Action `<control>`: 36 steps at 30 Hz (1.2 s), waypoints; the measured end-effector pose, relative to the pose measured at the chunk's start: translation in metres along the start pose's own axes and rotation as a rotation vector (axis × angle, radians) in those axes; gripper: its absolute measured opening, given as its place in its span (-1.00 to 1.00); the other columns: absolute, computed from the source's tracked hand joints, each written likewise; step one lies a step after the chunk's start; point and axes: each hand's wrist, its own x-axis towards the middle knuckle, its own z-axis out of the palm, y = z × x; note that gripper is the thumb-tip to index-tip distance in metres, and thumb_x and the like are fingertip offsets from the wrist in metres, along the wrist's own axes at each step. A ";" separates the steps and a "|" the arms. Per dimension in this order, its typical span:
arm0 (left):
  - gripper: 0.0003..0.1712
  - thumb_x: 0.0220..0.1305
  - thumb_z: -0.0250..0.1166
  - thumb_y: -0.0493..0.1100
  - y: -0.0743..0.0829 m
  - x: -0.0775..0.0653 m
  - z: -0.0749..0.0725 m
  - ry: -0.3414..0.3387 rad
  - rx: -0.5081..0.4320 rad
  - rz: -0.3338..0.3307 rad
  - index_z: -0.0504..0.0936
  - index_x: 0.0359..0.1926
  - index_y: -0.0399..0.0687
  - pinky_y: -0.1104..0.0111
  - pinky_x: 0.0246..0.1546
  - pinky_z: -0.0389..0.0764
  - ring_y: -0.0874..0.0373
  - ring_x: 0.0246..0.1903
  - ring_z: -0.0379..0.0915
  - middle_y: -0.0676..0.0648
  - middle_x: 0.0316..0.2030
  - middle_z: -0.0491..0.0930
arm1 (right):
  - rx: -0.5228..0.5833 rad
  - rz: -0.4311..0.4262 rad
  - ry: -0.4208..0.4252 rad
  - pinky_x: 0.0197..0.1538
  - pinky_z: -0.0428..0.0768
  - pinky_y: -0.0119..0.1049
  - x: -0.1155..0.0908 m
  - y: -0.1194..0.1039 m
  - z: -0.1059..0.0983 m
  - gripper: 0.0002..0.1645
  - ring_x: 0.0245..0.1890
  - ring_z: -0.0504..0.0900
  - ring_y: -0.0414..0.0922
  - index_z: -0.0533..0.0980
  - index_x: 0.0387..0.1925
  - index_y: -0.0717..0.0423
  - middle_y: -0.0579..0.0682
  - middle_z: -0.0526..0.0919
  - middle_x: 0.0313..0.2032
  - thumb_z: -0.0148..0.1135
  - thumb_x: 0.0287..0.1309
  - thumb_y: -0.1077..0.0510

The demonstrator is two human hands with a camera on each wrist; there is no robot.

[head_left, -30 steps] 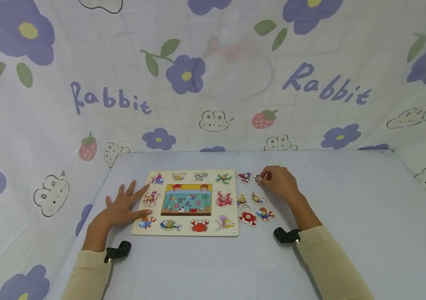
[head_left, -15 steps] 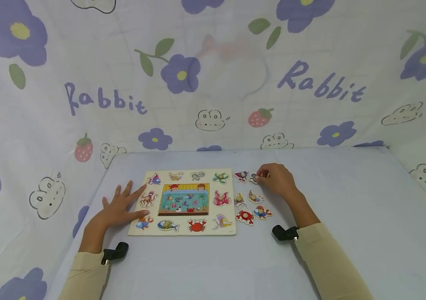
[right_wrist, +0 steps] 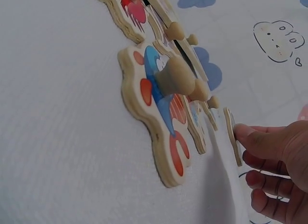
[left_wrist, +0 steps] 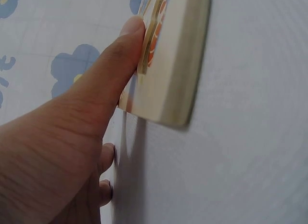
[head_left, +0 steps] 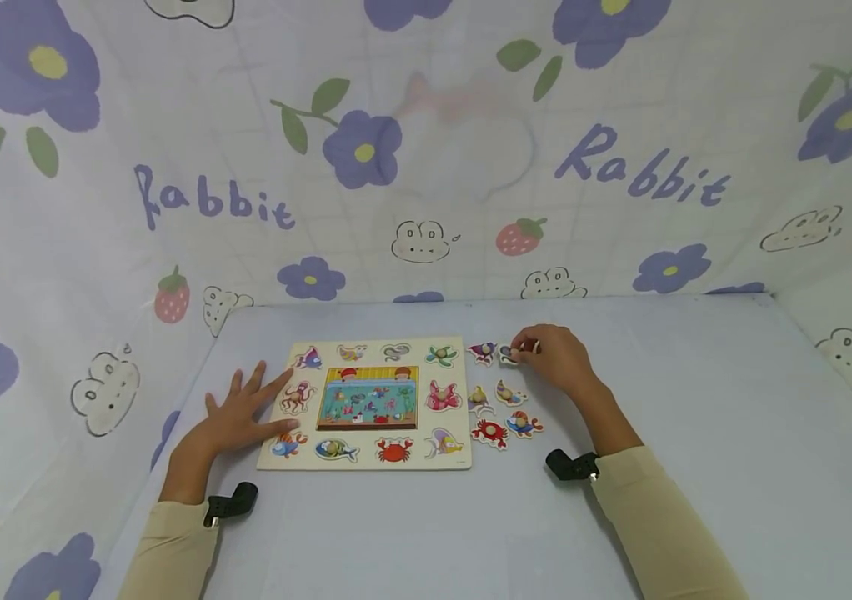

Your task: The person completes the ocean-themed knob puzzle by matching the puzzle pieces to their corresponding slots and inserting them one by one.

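A wooden sea-animal puzzle board point(head_left: 366, 462) lies flat on the table with a fish-tank picture in its middle. My left hand point(head_left: 234, 421) has its fingers spread, with thumb and index fingertips on the board's left edge; the left wrist view shows the thumb point(left_wrist: 113, 55) along that side. Right of the board, my right hand point(head_left: 555, 358) pinches a small grey puzzle piece point(head_left: 506, 354) between thumb and fingers. In the right wrist view that piece point(right_wrist: 232, 135) stands tilted up on edge, its other fingers curled below. Its printed face is mostly hidden.
Several loose knobbed pieces lie by the board's right edge: a purple fish point(head_left: 482, 352), a yellow fish point(head_left: 478, 400), a red crab point(head_left: 489, 433) and a blue-and-orange hermit crab point(head_left: 524, 425). A printed curtain point(head_left: 463, 208) hangs behind the table.
The head view has shifted slightly. My right fingers have moved slightly at the grey puzzle piece, and more of it shows now. My left hand stays on the board's edge.
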 end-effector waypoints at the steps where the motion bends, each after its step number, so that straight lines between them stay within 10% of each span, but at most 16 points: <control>1: 0.13 0.19 0.27 0.48 -0.001 0.000 0.001 0.003 0.001 0.001 0.04 0.61 0.21 -0.58 0.19 -0.52 -0.52 0.49 -0.57 -0.36 0.59 -0.30 | 0.001 -0.001 -0.002 -0.32 0.40 -0.21 0.000 -0.001 0.000 -0.90 -0.35 0.48 -0.06 0.71 -0.24 0.03 -0.04 0.62 -0.39 0.41 0.27 0.10; 36: 0.11 0.18 0.29 0.47 0.000 -0.001 0.001 0.020 -0.025 0.013 0.07 0.61 0.22 -0.57 0.20 -0.50 -0.51 0.50 -0.55 -0.35 0.59 -0.28 | -0.074 -0.248 -0.069 -0.37 0.48 -0.28 0.008 -0.107 0.002 -0.87 -0.41 0.49 -0.13 0.71 -0.17 -0.01 -0.15 0.63 -0.43 0.39 0.29 0.07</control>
